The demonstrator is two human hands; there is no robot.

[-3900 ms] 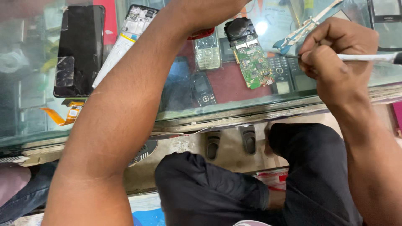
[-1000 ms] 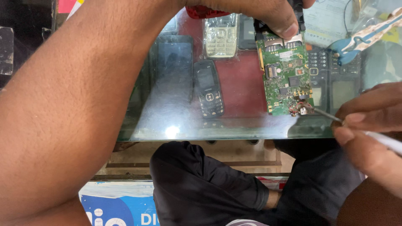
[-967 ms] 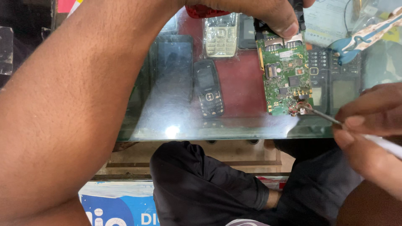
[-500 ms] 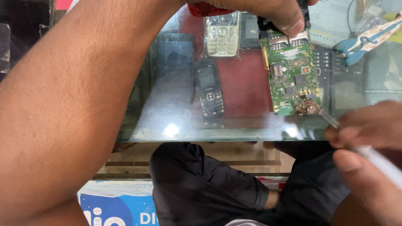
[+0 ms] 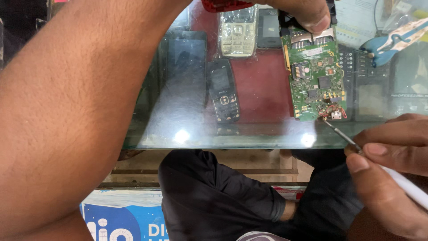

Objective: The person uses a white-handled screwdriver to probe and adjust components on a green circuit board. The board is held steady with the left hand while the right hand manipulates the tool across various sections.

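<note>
A: What's in hand?
B: Left hand (image 5: 303, 11) pinches a green circuit board (image 5: 314, 73) atop the glass counter (image 5: 187, 129); right hand (image 5: 392, 165), grip closed on a soldering iron (image 5: 343, 134).
A: Next?
B: Likely a steady tip on the board's bottom corner.

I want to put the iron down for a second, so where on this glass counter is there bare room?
The glass counter is bare along its near edge, left of the green circuit board; the phones there lie under the glass. It is crowded at the board, where the left hand pins its far end, the right hand works the soldering iron, and blue-handled tweezers lie beyond.
</note>
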